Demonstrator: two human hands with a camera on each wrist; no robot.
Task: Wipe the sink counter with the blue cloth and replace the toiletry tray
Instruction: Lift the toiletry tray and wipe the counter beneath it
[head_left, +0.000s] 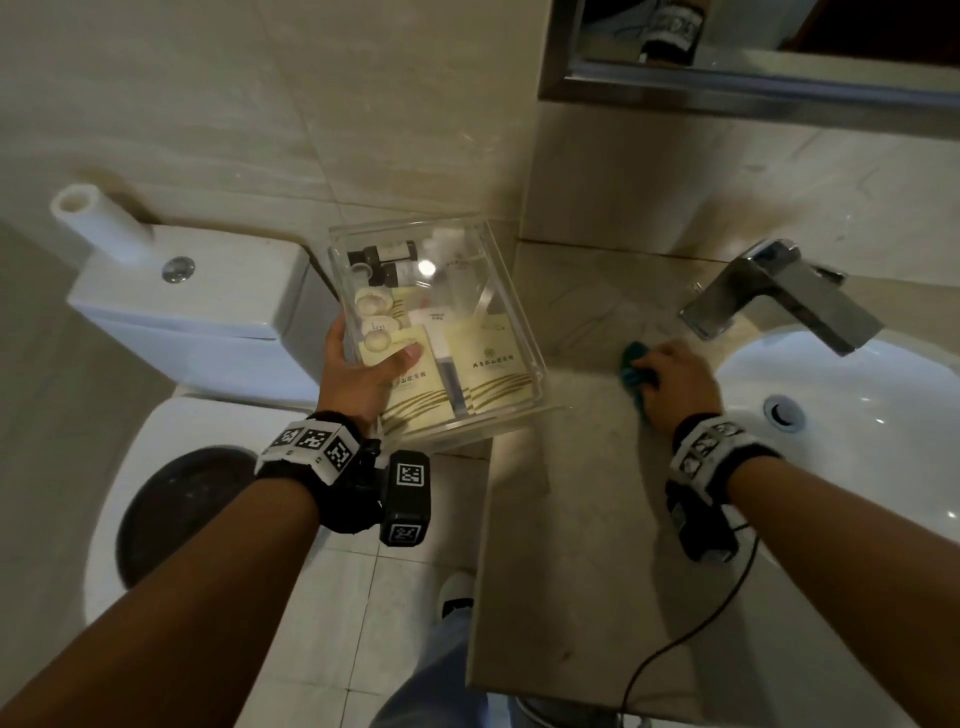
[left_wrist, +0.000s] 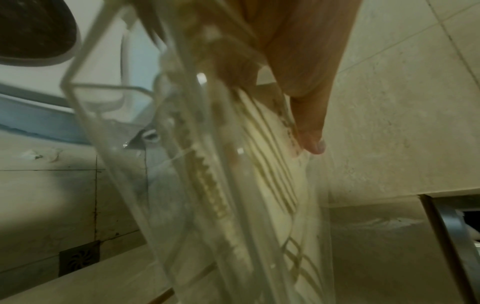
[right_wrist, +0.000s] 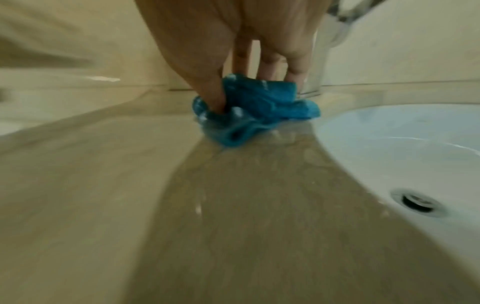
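Note:
A clear acrylic toiletry tray (head_left: 511, 312) with small bottles, round caps and cream sachets hangs in the air left of the counter, partly over its left edge. My left hand (head_left: 363, 366) grips the tray's left side, thumb inside on a sachet, fingers underneath; in the left wrist view the thumb (left_wrist: 309, 123) lies along the tray wall (left_wrist: 182, 185). My right hand (head_left: 675, 382) grips the bunched blue cloth (head_left: 635, 366) and presses it on the beige stone counter (head_left: 571, 493) next to the basin. The cloth (right_wrist: 255, 109) shows crumpled under the fingers (right_wrist: 296, 67).
A white basin (head_left: 841, 431) with its drain (head_left: 783, 410) lies right of the cloth, a chrome faucet (head_left: 779, 293) behind it. A white toilet (head_left: 187, 312) stands at left below the tray. A mirror frame (head_left: 727, 88) hangs above. A black cable (head_left: 691, 634) trails over the counter's front.

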